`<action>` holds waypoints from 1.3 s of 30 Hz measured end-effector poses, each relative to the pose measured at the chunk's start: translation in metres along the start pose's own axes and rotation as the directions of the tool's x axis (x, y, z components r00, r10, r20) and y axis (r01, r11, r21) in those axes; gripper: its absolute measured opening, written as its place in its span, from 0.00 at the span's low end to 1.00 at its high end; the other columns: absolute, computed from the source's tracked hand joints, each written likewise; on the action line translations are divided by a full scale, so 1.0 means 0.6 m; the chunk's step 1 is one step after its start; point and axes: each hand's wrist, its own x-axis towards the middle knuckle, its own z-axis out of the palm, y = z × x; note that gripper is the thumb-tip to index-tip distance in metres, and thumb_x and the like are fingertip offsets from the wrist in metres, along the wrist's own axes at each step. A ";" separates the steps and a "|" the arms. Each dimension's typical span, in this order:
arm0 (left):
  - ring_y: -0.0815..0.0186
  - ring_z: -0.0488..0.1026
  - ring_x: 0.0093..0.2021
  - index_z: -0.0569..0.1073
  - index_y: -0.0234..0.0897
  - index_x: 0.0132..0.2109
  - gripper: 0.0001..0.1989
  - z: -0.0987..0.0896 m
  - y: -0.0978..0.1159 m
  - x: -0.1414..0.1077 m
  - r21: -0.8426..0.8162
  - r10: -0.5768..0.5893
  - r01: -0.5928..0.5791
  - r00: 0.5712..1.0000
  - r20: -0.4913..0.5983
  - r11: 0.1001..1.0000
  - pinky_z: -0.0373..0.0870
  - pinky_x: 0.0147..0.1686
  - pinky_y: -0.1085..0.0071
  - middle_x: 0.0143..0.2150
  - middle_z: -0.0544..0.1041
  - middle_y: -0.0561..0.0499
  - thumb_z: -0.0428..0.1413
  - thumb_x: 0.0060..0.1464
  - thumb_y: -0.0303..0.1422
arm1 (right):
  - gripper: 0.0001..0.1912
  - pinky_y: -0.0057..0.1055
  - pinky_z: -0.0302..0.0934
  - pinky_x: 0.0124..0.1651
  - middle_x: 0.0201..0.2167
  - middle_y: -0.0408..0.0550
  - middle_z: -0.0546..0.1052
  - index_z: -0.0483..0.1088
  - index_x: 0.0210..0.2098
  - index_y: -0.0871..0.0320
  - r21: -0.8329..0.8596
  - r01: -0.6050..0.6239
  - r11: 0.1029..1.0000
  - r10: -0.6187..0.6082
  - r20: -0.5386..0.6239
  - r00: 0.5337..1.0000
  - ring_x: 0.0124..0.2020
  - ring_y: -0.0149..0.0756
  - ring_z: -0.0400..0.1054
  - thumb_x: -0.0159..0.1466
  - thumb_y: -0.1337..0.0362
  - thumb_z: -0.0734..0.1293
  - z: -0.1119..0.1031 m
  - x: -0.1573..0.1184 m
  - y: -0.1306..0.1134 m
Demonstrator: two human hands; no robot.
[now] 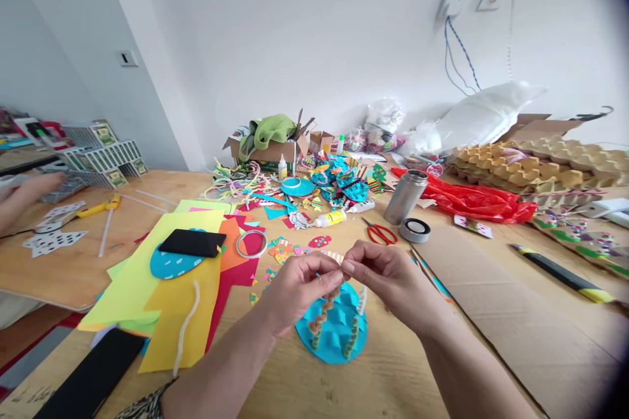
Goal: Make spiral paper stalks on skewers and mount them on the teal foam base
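My left hand (299, 291) and my right hand (396, 285) meet above a round blue paper base (337, 352), fingertips pinched together. Between them is the upper end of a brown curled pipe cleaner (322, 315), which hangs down over the base; the fingers partly hide that end. Twisted green pipe cleaners (352, 339) and a white one (362, 301) stand up from the base among raised blue paper pieces. Just beyond my hands lie small paper fish cutouts (282, 247).
Red-handled scissors (381, 234), a steel flask (405, 198) and a glue bottle (328, 218) lie ahead. At right are cardboard (491, 294) and a utility knife (560, 273); at left, coloured paper (184, 301) and a phone (191, 243). Another person's hand (37, 186) is far left.
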 end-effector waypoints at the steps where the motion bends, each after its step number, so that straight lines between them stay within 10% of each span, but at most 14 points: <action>1: 0.73 0.64 0.28 0.76 0.31 0.32 0.10 0.000 0.000 0.000 0.018 -0.002 0.002 1.000 -0.005 1.000 0.60 0.28 0.75 0.29 0.68 0.52 0.59 0.51 0.36 | 0.16 0.28 0.60 0.31 0.24 0.45 0.73 0.70 0.28 0.59 -0.039 0.014 0.999 -0.014 -0.010 1.000 0.28 0.32 0.66 0.60 0.52 0.65 0.001 0.000 0.001; 16: 0.70 0.70 0.31 0.76 0.32 0.28 0.08 -0.048 -0.015 0.010 0.235 -0.066 0.031 0.988 0.143 0.971 0.68 0.33 0.71 0.37 0.72 0.47 0.62 0.47 0.34 | 0.13 0.30 0.58 0.32 0.25 0.45 0.73 0.70 0.27 0.58 -0.287 0.023 0.958 -0.074 -0.169 0.983 0.28 0.33 0.65 0.61 0.55 0.64 -0.005 -0.001 0.004; 24: 0.71 0.69 0.28 0.74 0.31 0.26 0.11 -0.038 -0.008 0.010 0.172 -0.058 0.039 0.992 0.109 0.984 0.66 0.29 0.72 0.35 0.71 0.49 0.63 0.46 0.36 | 0.15 0.31 0.60 0.34 0.31 0.48 0.77 0.74 0.33 0.57 -0.210 -0.073 0.975 0.054 -0.092 0.994 0.33 0.37 0.68 0.56 0.51 0.68 -0.008 0.003 0.013; 39: 0.67 0.70 0.33 0.79 0.35 0.34 0.09 -0.077 -0.015 0.016 0.560 -0.017 0.021 1.000 -0.012 0.829 0.63 0.30 0.73 0.35 0.77 0.47 0.64 0.42 0.34 | 0.12 0.29 0.57 0.29 0.25 0.45 0.76 0.71 0.24 0.58 -0.272 -0.048 0.961 0.038 -0.041 0.998 0.27 0.33 0.65 0.59 0.58 0.65 0.023 0.026 0.018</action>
